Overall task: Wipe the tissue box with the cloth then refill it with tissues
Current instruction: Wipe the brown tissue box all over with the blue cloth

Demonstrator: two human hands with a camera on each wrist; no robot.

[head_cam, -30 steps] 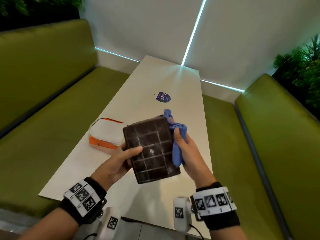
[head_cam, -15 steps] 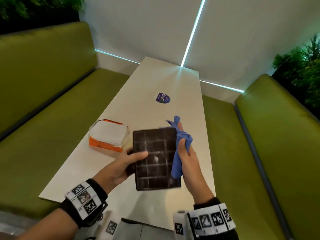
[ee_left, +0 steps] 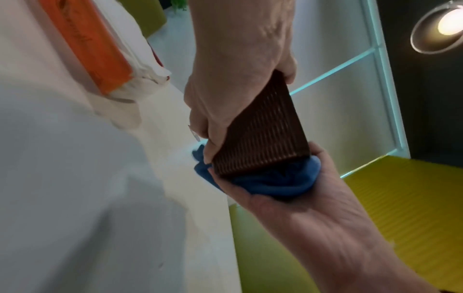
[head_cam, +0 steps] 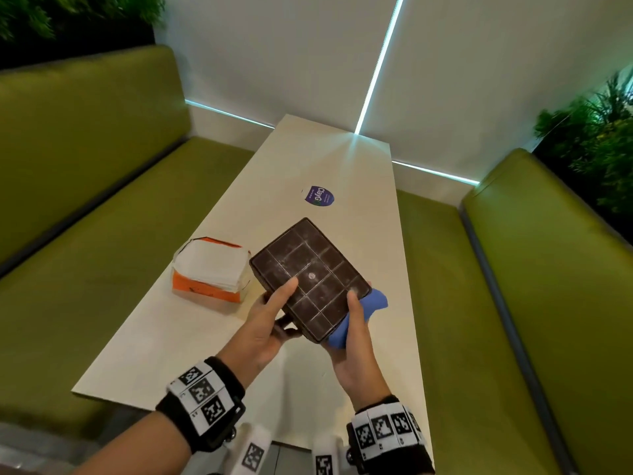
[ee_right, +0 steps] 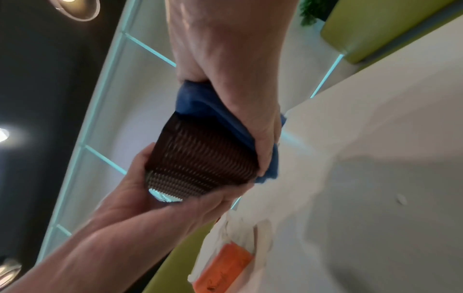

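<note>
The dark brown tissue box (head_cam: 310,277) is held tilted in the air above the near end of the worktop (head_cam: 318,159), its grid-marked underside facing up. The left hand (head_cam: 262,332) has its grip curled round the box's near-left corner, thumb on top. The right hand (head_cam: 354,351) presses a bunched blue cloth (head_cam: 371,301) against the box's right side, fingers wrapped round the cloth. Left of the box an orange tissue pack (head_cam: 210,274) lies on the worktop.

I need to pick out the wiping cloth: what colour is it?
Blue. The cloth shows best in the left wrist view, bunched between the right hand and the tissue box.
</note>
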